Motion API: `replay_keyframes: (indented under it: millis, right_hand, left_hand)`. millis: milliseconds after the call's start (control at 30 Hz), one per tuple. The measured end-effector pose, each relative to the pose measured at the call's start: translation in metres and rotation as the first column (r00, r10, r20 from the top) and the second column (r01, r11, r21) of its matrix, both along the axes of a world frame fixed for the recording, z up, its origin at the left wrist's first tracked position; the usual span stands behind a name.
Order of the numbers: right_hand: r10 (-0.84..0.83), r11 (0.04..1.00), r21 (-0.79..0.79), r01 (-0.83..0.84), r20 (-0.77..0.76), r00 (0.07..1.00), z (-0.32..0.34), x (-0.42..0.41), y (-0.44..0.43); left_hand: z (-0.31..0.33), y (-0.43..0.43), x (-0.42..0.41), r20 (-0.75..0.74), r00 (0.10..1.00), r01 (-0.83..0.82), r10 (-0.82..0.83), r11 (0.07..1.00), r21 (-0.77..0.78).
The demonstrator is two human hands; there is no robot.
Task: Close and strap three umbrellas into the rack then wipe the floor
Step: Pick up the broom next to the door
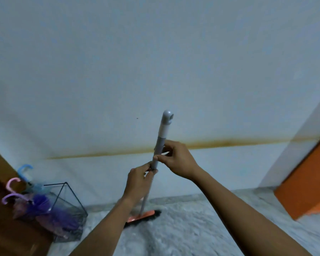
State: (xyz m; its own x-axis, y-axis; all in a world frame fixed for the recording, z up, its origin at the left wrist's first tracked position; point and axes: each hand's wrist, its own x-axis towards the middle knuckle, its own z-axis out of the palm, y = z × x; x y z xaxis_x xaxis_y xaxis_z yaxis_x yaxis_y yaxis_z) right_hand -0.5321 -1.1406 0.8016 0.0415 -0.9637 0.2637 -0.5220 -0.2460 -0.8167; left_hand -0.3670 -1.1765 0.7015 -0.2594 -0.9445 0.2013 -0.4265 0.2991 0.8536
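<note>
Partly hidden by both hands, mop pole, head blurred

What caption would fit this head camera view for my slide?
Both hands, left hand below right hand, grip the mop handle; three closed umbrellas stand in the wire rack.

We see three closed umbrellas in the black wire rack at lower left, leaning left with hooked handles outside it — a blue umbrella farthest back, a pink umbrella in the middle, a purple umbrella nearest, its canopy bunched in the mesh. We cannot tell whether they are strapped. The floor wiper stands nearly upright — grey pole, pale cap, its orange head with black edge on the speckled grey floor near the wall.
</note>
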Motion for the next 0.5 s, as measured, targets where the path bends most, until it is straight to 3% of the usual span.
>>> replay_keyframes:
  millis: [233, 500]
  right_hand:
    - [-0.033, 0.999, -0.02, 0.032, -0.042, 0.999, 0.001, -0.078, -0.06]
    - [0.006, 0.989, 0.146, -0.007, 0.008, 1.0, -0.026, -0.142, -0.156]
  left_hand:
    - [0.013, -0.056, -0.08, 0.029, 0.996, 0.081, -0.083, 0.995, 0.056]
    - [-0.017, -0.152, -0.128, 0.015, 0.971, 0.229, -0.239, 0.944, 0.239]
